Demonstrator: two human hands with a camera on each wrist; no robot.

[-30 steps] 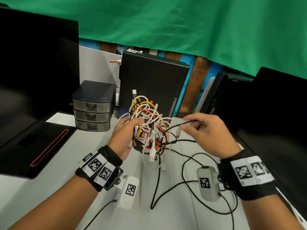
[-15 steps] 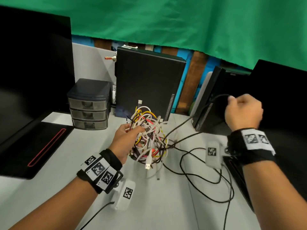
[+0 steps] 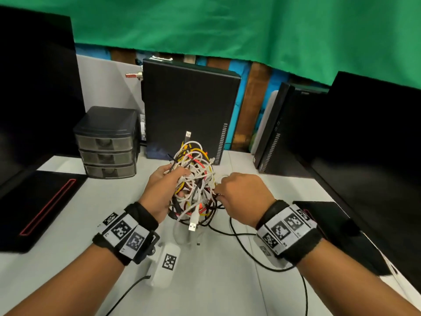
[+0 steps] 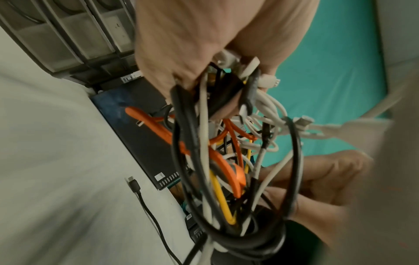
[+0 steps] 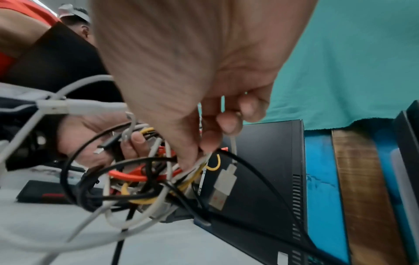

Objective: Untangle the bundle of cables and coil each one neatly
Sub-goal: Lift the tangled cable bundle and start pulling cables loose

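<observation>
A tangled bundle of cables (image 3: 193, 179), white, black, yellow and orange, hangs above the white table (image 3: 68, 224) at the centre. My left hand (image 3: 175, 176) grips its left side, fingers curled round several strands; the left wrist view shows those strands (image 4: 204, 143) trailing from the left hand (image 4: 226, 71). My right hand (image 3: 218, 190) is at the bundle's right side. In the right wrist view the right hand (image 5: 204, 147) pinches a white cable (image 5: 232, 147) between thumb and forefinger. A white USB plug (image 3: 193, 225) dangles below. A loose black cable (image 3: 241, 247) lies on the table under my right wrist.
A grey three-drawer unit (image 3: 107, 142) stands at the back left, next to an upright black computer case (image 3: 189, 110). Another black case (image 3: 273, 133) and dark monitors (image 3: 364, 144) line the right. A black pad with a red line (image 3: 38, 201) lies on the left.
My right hand, which had pulled a black cable up and out to the right, has come back to the bundle; that cable now lies slack on the table. The left hand keeps its grip.
</observation>
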